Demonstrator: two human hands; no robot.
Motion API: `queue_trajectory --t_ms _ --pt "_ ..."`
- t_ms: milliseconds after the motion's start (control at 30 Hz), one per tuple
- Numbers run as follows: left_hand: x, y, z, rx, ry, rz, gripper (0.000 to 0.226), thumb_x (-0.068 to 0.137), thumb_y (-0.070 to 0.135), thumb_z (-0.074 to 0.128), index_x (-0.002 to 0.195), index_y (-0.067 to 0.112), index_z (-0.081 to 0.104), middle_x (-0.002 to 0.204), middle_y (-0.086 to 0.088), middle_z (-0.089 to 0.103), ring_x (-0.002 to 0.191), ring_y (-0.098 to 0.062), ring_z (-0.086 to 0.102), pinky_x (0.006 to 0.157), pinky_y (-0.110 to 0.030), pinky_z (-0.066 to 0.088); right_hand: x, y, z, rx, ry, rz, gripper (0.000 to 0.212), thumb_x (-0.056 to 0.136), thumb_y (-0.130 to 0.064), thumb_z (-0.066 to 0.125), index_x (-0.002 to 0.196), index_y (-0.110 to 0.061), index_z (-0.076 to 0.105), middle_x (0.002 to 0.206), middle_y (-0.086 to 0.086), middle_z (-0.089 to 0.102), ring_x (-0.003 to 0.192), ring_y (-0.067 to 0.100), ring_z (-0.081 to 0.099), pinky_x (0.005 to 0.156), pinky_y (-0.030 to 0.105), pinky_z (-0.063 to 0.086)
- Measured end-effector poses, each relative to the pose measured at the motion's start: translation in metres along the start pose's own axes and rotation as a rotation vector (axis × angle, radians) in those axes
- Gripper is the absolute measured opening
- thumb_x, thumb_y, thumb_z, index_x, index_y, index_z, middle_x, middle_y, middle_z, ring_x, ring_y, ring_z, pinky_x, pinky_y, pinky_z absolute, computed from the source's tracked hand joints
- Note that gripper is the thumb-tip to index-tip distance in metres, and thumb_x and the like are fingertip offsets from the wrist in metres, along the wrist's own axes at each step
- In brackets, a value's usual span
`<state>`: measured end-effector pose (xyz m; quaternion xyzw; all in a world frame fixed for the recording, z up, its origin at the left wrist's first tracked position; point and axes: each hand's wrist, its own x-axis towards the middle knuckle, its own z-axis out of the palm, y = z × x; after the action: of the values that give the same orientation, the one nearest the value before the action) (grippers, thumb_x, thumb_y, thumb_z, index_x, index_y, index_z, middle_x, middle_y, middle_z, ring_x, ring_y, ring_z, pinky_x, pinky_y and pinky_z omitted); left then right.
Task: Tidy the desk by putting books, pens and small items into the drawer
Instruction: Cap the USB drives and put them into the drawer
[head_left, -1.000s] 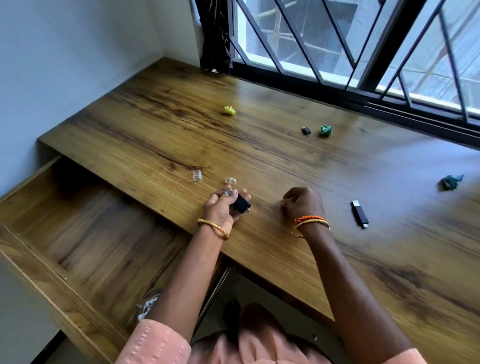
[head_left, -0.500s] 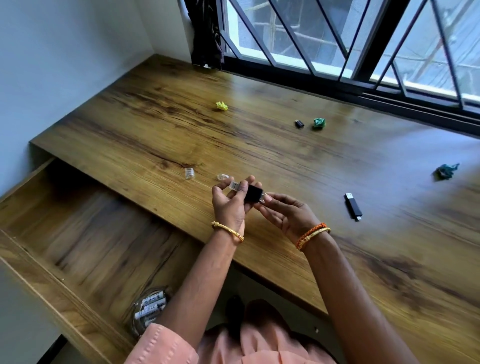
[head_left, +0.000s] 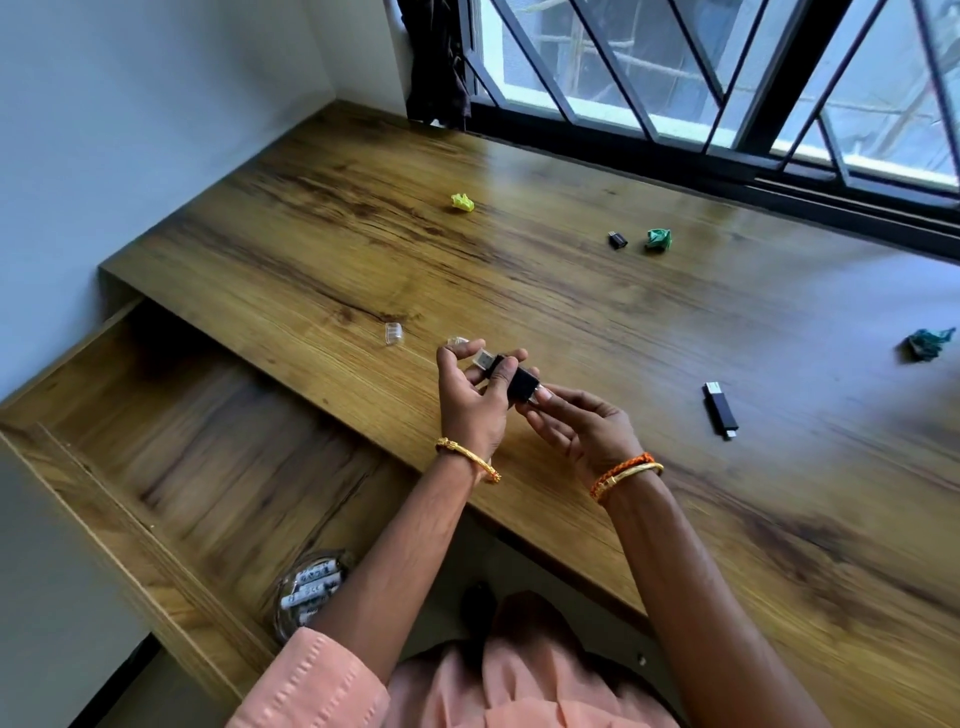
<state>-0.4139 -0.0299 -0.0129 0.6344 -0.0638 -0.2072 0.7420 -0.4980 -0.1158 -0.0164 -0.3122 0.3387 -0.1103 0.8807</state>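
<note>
My left hand (head_left: 470, 400) grips a small black USB stick (head_left: 519, 382) with a metal plug at its far end, held just above the desk's front edge. My right hand (head_left: 582, 428) pinches the stick's near end with thumb and fingertips. A clear plastic cap (head_left: 393, 333) lies on the desk to the left, and a second clear cap (head_left: 457, 341) peeks out behind my left fingers. The open wooden drawer (head_left: 171, 441) lies at lower left, with a glass jar of batteries (head_left: 310, 590) in its near corner.
On the wooden desk (head_left: 571, 291) lie another black USB stick (head_left: 720, 409) to the right, a tiny black adapter (head_left: 617, 239), and crumpled paper balls: yellow (head_left: 462, 201), green (head_left: 658, 240), teal (head_left: 927, 343). A barred window runs along the back; a wall stands at left.
My left hand lifted the black stick off the desk. My right hand turned over, came in from the right and took hold of the stick's near end.
</note>
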Motion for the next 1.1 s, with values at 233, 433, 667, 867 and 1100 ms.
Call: queue_trajectory --t_ms 233,433,667,867,1100 --pt "-0.004 -0.001 -0.003 0.086 -0.004 0.037 0.037 0.088 -0.001 0.058 0.098 0.029 0.038 0.094 -0.011 0.071 0.089 -0.032 0.070 0.083 -0.055 0.054 -0.004 0.003 -0.003 -0.024 -0.012 -0.007 0.015 0.071 0.003 0.067 0.086 0.004 0.065 0.083 0.022 0.071 0.069 0.026 0.072 0.058 0.025 0.060" --pt "-0.006 -0.004 -0.004 0.105 -0.012 0.019 0.035 0.089 0.003 0.058 0.098 0.030 0.038 0.093 -0.008 0.072 0.091 -0.034 0.069 0.084 -0.054 0.054 -0.006 0.007 -0.006 -0.055 0.000 -0.014 0.010 0.079 0.004 0.064 0.089 0.005 0.065 0.084 0.019 0.072 0.072 0.025 0.072 0.062 0.028 0.060" --pt "-0.009 -0.006 -0.008 0.042 0.045 -0.008 0.034 0.090 0.003 0.057 0.099 0.029 0.037 0.092 -0.008 0.070 0.088 -0.034 0.069 0.080 -0.051 0.056 -0.006 0.008 0.000 -0.072 -0.002 -0.017 0.007 0.079 0.006 0.064 0.085 0.005 0.066 0.081 0.017 0.071 0.067 0.021 0.072 0.060 0.027 0.060" --pt "-0.006 0.004 -0.013 -0.192 0.111 -0.079 0.029 0.092 -0.001 0.052 0.104 0.017 0.033 0.086 -0.009 0.069 0.069 -0.022 0.070 0.061 -0.033 0.059 -0.004 0.006 0.009 -0.021 -0.087 0.010 0.015 0.079 -0.001 0.064 0.093 0.004 0.066 0.083 0.017 0.072 0.071 0.020 0.072 0.065 0.028 0.060" --pt "-0.001 0.017 -0.035 -0.248 0.119 -0.073 0.030 0.093 -0.003 0.050 0.108 0.013 0.030 0.086 -0.011 0.068 0.062 -0.020 0.070 0.059 -0.031 0.059 -0.002 0.013 0.031 -0.016 -0.115 0.014 0.021 0.078 0.003 0.061 0.097 0.009 0.064 0.096 0.021 0.069 0.073 0.020 0.072 0.066 0.024 0.060"
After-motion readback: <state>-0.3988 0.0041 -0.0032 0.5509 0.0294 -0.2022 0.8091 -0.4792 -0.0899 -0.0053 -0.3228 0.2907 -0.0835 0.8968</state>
